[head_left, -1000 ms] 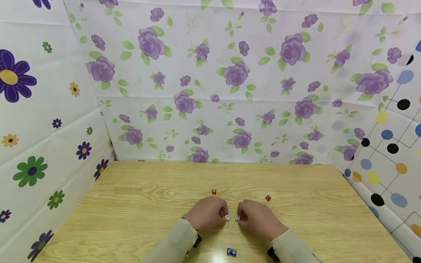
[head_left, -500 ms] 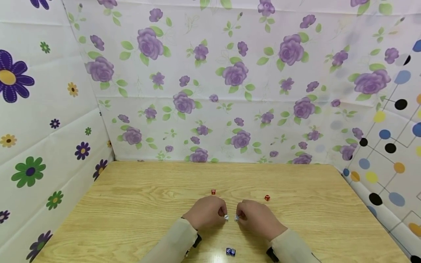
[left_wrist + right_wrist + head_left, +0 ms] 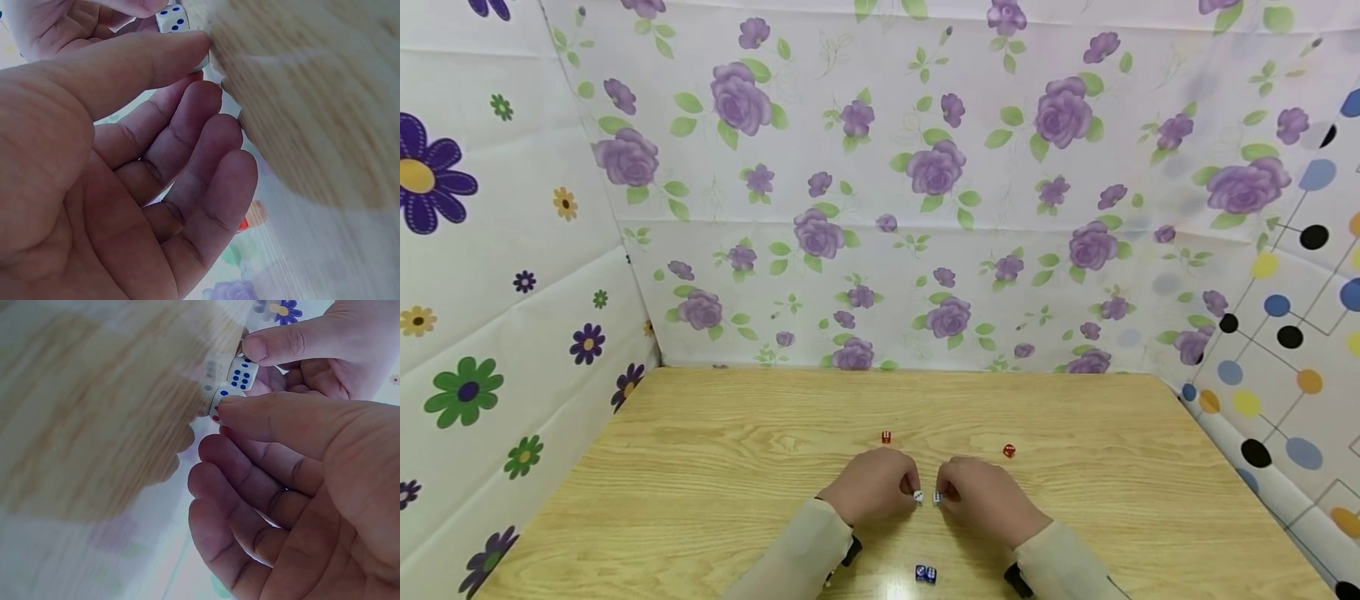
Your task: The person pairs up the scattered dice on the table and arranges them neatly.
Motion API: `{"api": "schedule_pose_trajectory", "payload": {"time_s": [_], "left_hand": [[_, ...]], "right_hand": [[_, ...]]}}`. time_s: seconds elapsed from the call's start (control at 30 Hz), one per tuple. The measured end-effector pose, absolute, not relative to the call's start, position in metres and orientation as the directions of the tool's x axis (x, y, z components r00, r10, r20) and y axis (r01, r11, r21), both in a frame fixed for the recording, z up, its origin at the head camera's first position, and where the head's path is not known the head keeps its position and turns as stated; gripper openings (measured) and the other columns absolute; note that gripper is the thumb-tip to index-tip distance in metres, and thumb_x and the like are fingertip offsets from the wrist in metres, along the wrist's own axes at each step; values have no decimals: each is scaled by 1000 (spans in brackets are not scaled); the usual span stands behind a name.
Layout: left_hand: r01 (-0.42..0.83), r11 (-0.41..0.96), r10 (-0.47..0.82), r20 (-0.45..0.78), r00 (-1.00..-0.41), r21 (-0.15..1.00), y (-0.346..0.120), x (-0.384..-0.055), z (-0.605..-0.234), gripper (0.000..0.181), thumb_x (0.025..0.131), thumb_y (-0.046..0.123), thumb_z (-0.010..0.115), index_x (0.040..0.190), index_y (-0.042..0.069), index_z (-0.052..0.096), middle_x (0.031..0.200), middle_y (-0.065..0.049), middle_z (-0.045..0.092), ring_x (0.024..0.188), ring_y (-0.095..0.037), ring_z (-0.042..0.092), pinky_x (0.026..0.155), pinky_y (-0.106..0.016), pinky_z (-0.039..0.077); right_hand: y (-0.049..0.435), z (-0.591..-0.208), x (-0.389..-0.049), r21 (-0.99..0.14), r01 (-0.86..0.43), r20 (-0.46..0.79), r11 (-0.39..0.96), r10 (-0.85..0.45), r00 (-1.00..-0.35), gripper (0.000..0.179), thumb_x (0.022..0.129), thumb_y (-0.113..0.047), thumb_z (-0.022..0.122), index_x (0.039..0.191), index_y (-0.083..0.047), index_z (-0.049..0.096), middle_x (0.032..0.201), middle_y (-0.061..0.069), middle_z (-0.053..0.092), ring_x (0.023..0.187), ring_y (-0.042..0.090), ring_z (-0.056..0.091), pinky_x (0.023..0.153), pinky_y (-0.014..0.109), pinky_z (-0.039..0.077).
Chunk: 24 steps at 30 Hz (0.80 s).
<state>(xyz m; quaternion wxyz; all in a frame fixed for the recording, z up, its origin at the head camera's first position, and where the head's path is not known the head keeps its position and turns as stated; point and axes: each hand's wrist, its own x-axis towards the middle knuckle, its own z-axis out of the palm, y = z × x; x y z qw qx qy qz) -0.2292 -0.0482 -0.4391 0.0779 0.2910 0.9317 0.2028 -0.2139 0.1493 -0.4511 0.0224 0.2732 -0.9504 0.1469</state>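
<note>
A small white cubic die (image 3: pixel 918 497) pinched by the left hand (image 3: pixel 874 487), a second white cubic die (image 3: pixel 937 498) by the right hand (image 3: pixel 988 500).
Each is gripped between thumb and fingertip, the remaining fingers being loosely curled. The two are held just beside each other, low over the light wood-grain table (image 3: pixel 737 450), beyond a pair of blue cubic dice (image 3: pixel 921 572).
</note>
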Motion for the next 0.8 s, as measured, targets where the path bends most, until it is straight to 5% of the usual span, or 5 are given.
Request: {"api": "schedule_pose_trajectory", "payload": {"time_s": [0.8], "left_hand": [[490, 755, 559, -35, -829, 436, -43, -227, -439, 5, 79, 17, 73, 80, 21, 69, 73, 16, 57, 63, -1, 51, 61, -22, 44]], "right_hand": [[142, -449, -212, -294, -514, 107, 806, -506, -856, 4, 82, -17, 72, 80, -19, 68, 73, -12, 57, 63, -1, 48, 57, 23, 44]]}}
